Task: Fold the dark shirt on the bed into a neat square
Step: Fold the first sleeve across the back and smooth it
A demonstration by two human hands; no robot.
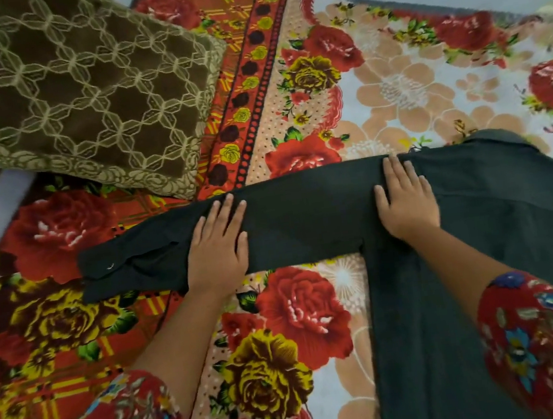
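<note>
Dark shirt [422, 347]: beneath both hands.
Left hand [217, 250], right hand [405, 205]: flat, released, pressing sleeve [304, 220].
Risk: sliding bunches sleeve.

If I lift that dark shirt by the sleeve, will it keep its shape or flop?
Likely floppy: the dark shirt lies limp, its sleeve rumpled at the end. Probably light, as the cloth looks thin. Pushed, it may drag and bunch on the fuzzy blanket.
</note>
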